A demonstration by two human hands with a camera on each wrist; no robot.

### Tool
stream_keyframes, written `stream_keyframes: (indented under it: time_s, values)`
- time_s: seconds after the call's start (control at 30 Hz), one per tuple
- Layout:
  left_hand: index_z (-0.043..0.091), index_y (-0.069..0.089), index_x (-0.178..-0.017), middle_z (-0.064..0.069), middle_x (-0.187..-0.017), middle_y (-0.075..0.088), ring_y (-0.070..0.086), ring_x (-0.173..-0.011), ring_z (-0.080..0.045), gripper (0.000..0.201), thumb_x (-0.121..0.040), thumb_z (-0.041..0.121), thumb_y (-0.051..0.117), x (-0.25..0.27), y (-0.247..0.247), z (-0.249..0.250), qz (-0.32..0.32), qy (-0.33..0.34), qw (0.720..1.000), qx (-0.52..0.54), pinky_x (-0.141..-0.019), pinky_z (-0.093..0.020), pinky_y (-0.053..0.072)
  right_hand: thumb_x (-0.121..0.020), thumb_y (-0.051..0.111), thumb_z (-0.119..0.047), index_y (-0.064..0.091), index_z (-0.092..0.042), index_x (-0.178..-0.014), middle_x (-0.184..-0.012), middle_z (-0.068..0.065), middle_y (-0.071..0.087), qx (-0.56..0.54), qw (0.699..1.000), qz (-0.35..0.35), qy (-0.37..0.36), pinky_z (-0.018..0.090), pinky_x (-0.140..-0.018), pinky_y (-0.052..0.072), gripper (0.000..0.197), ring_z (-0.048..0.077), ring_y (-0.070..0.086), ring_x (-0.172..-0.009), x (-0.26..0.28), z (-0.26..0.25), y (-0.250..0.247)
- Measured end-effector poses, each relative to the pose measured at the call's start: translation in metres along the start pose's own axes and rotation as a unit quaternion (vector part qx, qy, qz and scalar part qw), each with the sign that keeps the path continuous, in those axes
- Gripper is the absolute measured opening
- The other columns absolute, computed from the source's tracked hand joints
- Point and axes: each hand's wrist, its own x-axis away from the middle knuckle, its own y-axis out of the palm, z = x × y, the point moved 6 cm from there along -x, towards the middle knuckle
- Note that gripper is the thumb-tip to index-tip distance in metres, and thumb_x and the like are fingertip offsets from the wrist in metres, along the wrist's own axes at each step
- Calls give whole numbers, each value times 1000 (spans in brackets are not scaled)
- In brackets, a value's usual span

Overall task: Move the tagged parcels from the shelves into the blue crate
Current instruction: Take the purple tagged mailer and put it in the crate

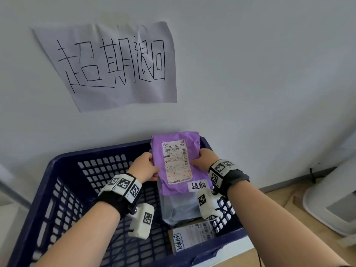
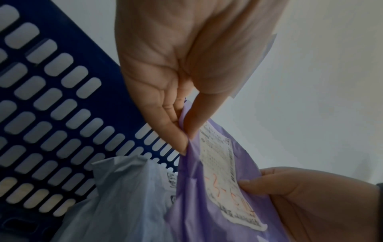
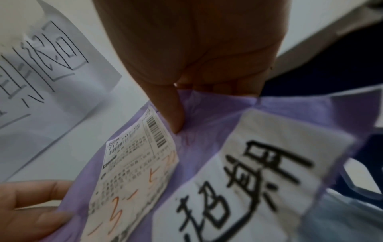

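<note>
A purple parcel [image 1: 174,143] with a white shipping label and a handwritten white tag [image 1: 198,185] is held upright over the far side of the blue crate [image 1: 63,162]. My left hand [image 1: 147,166] pinches its left edge, thumb on the front. My right hand [image 1: 203,158] grips its right edge. In the left wrist view the left fingers [image 2: 165,124] pinch the purple parcel [image 2: 192,188]. In the right wrist view the right thumb [image 3: 176,117] presses the purple parcel [image 3: 207,117] above its tag [image 3: 248,176]. Inside the crate lie a grey parcel [image 1: 178,209] and a tagged cardboard box [image 1: 190,236].
The crate stands against a white wall bearing a handwritten paper sign [image 1: 115,64]. A white round-based appliance [image 1: 331,205] stands on the wooden floor at the right. The crate's left half shows bare slotted floor.
</note>
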Motion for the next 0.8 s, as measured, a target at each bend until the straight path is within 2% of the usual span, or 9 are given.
stream_keyframes:
  time_s: [0.07,0.13,0.2,0.27,0.33,0.4,0.57,0.7,0.8]
  values:
    - [8,47,-111,-14,-100,64,69,-82,-26,30,-87,-2,63,-3,5,-5,3,-6,1000,6,-71,-38,61,-90,57,-18,47,-16,-75,-73,0,50,7,1000,-5,17,22,-54,37,18,13,50,-64,-1,4,5]
    - [10,45,-115,-14,-103,64,70,-83,-25,35,-87,-1,64,-6,9,-12,2,-13,1000,6,-71,-39,61,-90,57,-16,52,-12,-97,-87,4,57,5,1000,-7,29,26,-64,43,10,21,58,-81,-1,5,10]
    - [11,42,-119,-14,-104,63,70,-82,-25,42,-86,0,66,-8,12,-19,7,-25,1000,7,-71,-39,61,-90,57,-11,40,-8,-130,-112,12,60,-8,999,9,34,32,-76,46,43,30,60,-102,-3,7,14]
    - [13,38,-118,-15,-103,62,70,-79,-25,45,-85,-1,67,-10,15,-24,14,-33,999,5,-70,-39,61,-90,54,-6,22,-12,-145,-126,16,55,-21,999,32,22,38,-88,49,64,33,58,-111,-1,7,16]
    - [15,36,-115,-15,-102,62,69,-77,-24,46,-85,-1,67,-11,18,-26,18,-36,999,4,-69,-39,61,-87,53,-3,19,-19,-147,-134,14,47,-16,999,41,-2,46,-95,48,70,35,57,-113,1,5,18]
    - [15,35,-114,-15,-102,62,69,-78,-24,46,-85,-1,67,-12,21,-27,17,-35,999,2,-69,-37,61,-86,52,-2,22,-23,-145,-136,12,40,16,999,40,-21,49,-96,47,70,35,57,-111,3,4,21]
    - [14,47,-110,-12,-110,64,69,-87,-24,34,-86,-1,65,-11,32,-21,-18,-3,1000,-10,-76,-39,60,-85,53,-2,33,-23,-139,-143,10,27,101,993,22,-48,41,-97,41,61,32,55,-114,7,6,28]
    - [9,58,-120,-5,-116,63,65,-96,-21,34,-87,7,64,-9,39,-16,-35,38,993,-110,-79,-36,58,-86,54,-2,36,-20,-139,-158,11,-1,167,984,27,-62,44,-106,35,58,34,33,-134,13,6,33]
    - [9,55,-125,-9,-119,63,62,-103,-22,41,-85,8,66,-8,39,-14,-35,55,991,-115,-73,-23,51,-85,54,-2,34,-18,-143,-159,12,0,215,969,41,-112,45,-111,32,63,36,17,-142,13,2,37]
